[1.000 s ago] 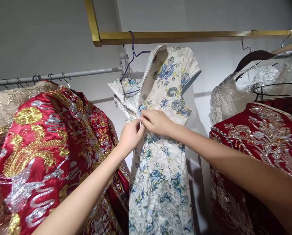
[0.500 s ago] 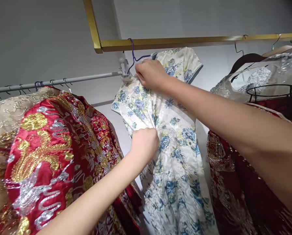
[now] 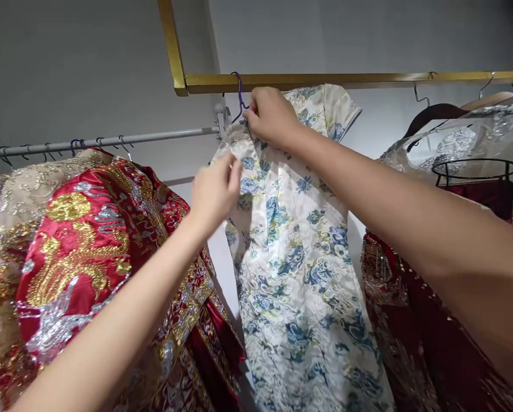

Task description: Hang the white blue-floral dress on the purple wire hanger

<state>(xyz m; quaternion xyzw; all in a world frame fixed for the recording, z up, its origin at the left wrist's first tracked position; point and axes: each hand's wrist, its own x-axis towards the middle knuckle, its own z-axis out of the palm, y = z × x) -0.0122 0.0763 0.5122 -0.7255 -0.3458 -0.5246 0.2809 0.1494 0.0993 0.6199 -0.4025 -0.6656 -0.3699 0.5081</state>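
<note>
A white dress with blue and green flowers [image 3: 299, 274] hangs from a purple hanger [image 3: 240, 91] hooked over the gold rail [image 3: 325, 81]. My right hand [image 3: 270, 116] is closed at the dress's collar, just right of the hanger's neck, and covers part of both. My left hand [image 3: 217, 186] is raised in front of the dress's left shoulder, with fingers curled and slightly blurred. Whether its fingertips touch or hold any cloth cannot be made out. The front of the dress falls fairly straight below my hands.
Red gowns with gold and silver embroidery [image 3: 85, 240] hang at left from a grey rail [image 3: 153, 136]. At right are a dark hanger [image 3: 437, 113], a sheer silver-trimmed garment, a black wire ring [image 3: 475, 162] and a dark red dress [image 3: 445, 320].
My left hand has let go of the bunched dress front and moved up and left. The cloth has dropped straighter. My right hand stays at the collar, and the view has shifted slightly.
</note>
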